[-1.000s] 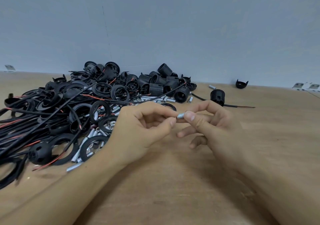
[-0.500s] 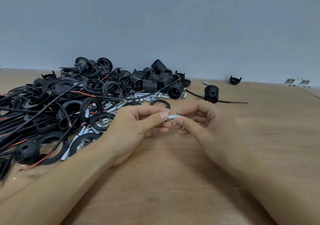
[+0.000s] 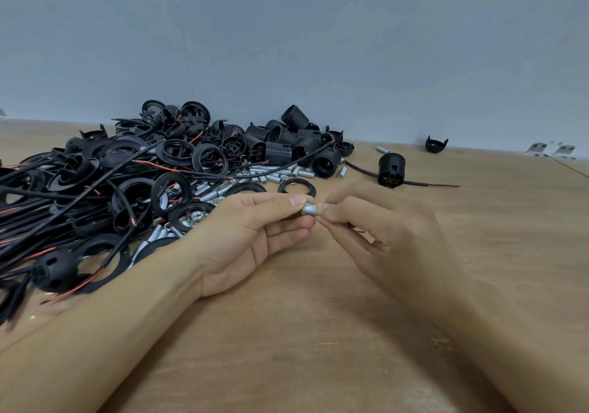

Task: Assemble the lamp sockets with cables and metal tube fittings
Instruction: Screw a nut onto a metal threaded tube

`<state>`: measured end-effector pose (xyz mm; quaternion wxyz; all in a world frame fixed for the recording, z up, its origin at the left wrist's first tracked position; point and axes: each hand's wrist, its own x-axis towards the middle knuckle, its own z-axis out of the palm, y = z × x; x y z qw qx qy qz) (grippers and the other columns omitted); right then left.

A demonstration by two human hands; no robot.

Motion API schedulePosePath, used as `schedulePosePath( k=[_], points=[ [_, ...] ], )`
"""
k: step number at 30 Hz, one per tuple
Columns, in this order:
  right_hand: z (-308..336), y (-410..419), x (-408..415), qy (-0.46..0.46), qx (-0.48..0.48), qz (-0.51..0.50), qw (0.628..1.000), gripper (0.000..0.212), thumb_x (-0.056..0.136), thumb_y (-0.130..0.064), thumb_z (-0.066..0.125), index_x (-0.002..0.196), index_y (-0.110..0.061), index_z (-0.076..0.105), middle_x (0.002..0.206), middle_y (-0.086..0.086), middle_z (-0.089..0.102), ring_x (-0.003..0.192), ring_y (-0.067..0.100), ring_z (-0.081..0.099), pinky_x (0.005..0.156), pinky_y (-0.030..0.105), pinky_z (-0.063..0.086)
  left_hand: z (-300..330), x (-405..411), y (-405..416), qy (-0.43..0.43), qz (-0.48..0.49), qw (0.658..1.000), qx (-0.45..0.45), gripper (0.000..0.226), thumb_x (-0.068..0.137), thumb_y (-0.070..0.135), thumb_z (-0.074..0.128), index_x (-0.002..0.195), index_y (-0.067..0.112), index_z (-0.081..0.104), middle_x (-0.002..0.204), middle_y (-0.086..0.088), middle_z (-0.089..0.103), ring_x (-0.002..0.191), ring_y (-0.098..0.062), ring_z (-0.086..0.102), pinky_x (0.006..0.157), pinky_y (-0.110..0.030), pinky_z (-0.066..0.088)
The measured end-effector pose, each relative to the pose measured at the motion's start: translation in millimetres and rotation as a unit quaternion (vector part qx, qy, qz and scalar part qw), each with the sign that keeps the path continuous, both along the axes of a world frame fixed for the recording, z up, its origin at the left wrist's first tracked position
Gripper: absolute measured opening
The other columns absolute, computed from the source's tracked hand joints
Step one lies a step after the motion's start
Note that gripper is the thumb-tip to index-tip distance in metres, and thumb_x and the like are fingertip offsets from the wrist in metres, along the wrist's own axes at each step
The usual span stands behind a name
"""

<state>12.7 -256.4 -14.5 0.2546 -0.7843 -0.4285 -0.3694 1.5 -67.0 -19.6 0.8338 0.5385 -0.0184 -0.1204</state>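
Observation:
A short silver metal tube fitting (image 3: 309, 210) sits between both hands above the wooden table (image 3: 318, 333). My left hand (image 3: 251, 237) pinches its left end with thumb and forefinger. My right hand (image 3: 382, 237) pinches its right end with its fingertips. Most of the tube is hidden by the fingers. Behind the hands lies a black ring (image 3: 297, 188). One black lamp socket with a cable (image 3: 390, 170) stands apart at the back right.
A large heap of black socket bodies (image 3: 280, 148), rings (image 3: 178, 153), black and red cables (image 3: 63, 208) and loose metal tubes (image 3: 271, 175) covers the left and back. A black cap (image 3: 436, 143) and a lone tube (image 3: 382, 149) lie near the grey wall.
My left hand has turned palm up while both hands keep the tube between them. The view has shifted slightly, and less of the tube shows between the fingertips.

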Motion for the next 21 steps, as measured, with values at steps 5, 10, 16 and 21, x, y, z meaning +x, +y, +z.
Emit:
schedulePosePath(
  k=[5, 10, 16, 21],
  points=[
    [-0.3, 0.5, -2.6, 0.068, 0.021, -0.007, 0.997, 0.007, 0.088, -0.009, 0.072, 0.082, -0.006, 0.072, 0.075, 0.004, 0.068, 0.064, 0.017, 0.063, 0.055, 0.031, 0.052, 0.6, 0.0, 0.6, -0.006, 0.005, 1.0, 0.006, 0.022, 0.071, 0.015, 0.072, 0.09, 0.004, 0.078, 0.083, -0.009, 0.073, 0.07, -0.012, 0.07, 0.066, -0.021, 0.057],
    [-3.4, 0.7, -4.1, 0.256, 0.088, -0.011, 0.963, 0.007, 0.086, -0.026, 0.073, 0.08, -0.028, 0.07, 0.064, -0.016, 0.064, 0.065, 0.005, 0.065, 0.058, 0.015, 0.052, -2.0, -1.8, -1.0, -0.044, 0.023, 0.999, 0.022, 0.02, 0.067, -0.004, 0.069, 0.081, 0.007, 0.078, 0.086, -0.015, 0.073, 0.085, -0.023, 0.072, 0.081, -0.032, 0.059],
    [-7.6, 1.2, 2.0, 0.392, 0.182, 0.016, 0.902, 0.007, 0.087, -0.026, 0.071, 0.081, -0.026, 0.068, 0.071, -0.002, 0.069, 0.06, 0.012, 0.069, 0.057, 0.028, 0.06, 0.1, 1.4, 3.3, -0.099, 0.077, 0.992, -0.029, 0.041, 0.057, -0.012, 0.054, 0.088, 0.007, 0.075, 0.084, -0.011, 0.073, 0.09, -0.027, 0.072, 0.087, -0.039, 0.058],
    [-7.0, 0.1, 4.8, 0.453, 0.232, 0.031, 0.86, 0.007, 0.089, -0.019, 0.068, 0.083, -0.018, 0.069, 0.07, 0.001, 0.07, 0.059, 0.016, 0.07, 0.056, 0.027, 0.058, -5.5, -2.5, -3.5, -0.172, 0.059, 0.973, 0.142, 0.062, 0.06, -0.005, 0.051, 0.119, 0.008, 0.063, 0.108, -0.015, 0.073, 0.111, -0.023, 0.066, 0.094, -0.037, 0.052]
  ],
)
